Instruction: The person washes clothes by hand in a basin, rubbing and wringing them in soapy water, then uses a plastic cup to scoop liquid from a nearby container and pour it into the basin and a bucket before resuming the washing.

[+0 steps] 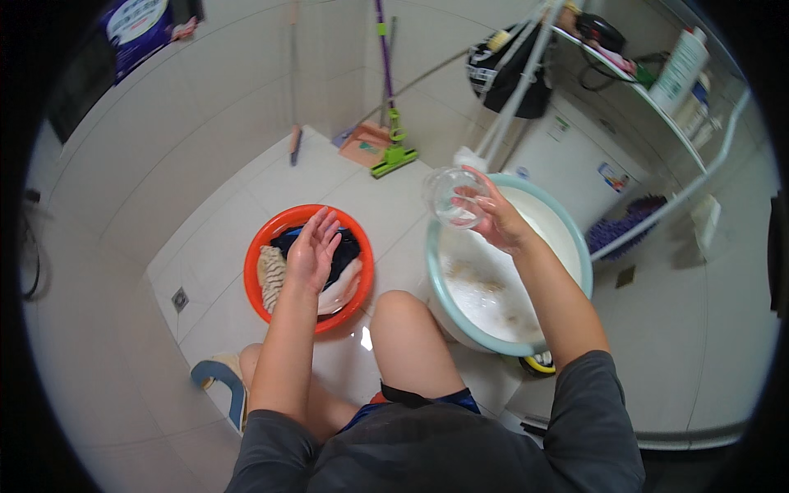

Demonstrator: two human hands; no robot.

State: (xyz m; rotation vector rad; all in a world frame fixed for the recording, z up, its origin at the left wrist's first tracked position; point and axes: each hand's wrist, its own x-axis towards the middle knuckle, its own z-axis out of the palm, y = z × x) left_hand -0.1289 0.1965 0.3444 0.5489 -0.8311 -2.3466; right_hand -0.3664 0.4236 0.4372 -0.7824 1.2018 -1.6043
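Note:
My right hand [498, 215] grips a clear plastic cup [454, 197], tilted above the left rim of a large tub [436, 283] with a pale green edge. White suds [493, 300] with brownish patches cover what is in the tub. Over an orange-red basin [367, 283] on the floor, my left hand [312, 251] is raised with its fingers stretched out and nothing in it. Inside that basin lie dark clothes [345, 256], a striped beige cloth [269, 279] and a pale pink cloth [341, 289].
A green and purple mop [394, 156] and a pink dustpan [366, 145] lean by the far corner. On the right, a white rack [657, 103] with bottles stands over a white appliance [575, 156]. A floor drain [180, 299] lies left of the basin; the tiles look wet.

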